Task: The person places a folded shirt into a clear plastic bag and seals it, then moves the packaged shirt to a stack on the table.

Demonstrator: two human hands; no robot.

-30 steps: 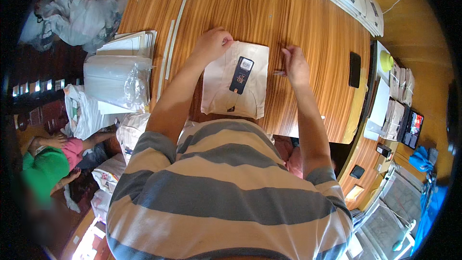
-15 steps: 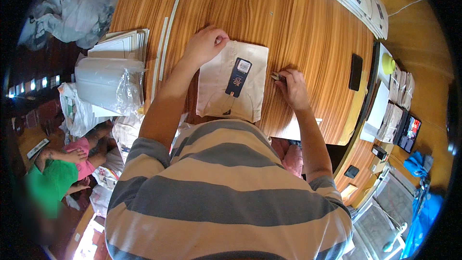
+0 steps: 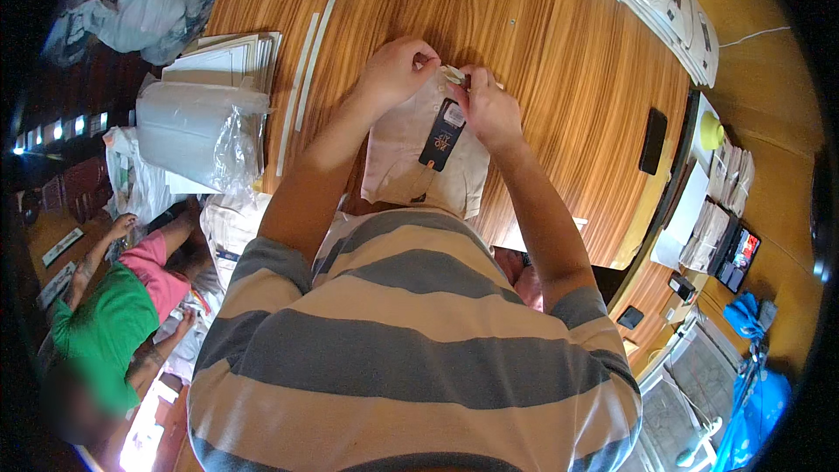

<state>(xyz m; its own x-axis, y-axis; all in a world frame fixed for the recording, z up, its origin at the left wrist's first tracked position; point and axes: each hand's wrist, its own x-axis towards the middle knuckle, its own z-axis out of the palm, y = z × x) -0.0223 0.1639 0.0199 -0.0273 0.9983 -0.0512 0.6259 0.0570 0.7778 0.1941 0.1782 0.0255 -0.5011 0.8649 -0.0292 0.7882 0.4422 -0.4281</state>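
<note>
Both hands (image 3: 441,87) pinch top edge of folded shirt (image 3: 411,153) (dark tag attached).

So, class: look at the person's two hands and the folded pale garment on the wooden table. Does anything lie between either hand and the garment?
Nothing visible does. The left hand and the right hand are both already on the top edge of the folded pale garment, above its dark hang tag. The phone and plastic bags lie well aside.

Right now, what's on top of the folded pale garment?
A dark hang tag lies on the folded pale garment. The left hand and right hand pinch its far edge. Underneath is the wooden table; anything between garment and table is hidden.
</note>
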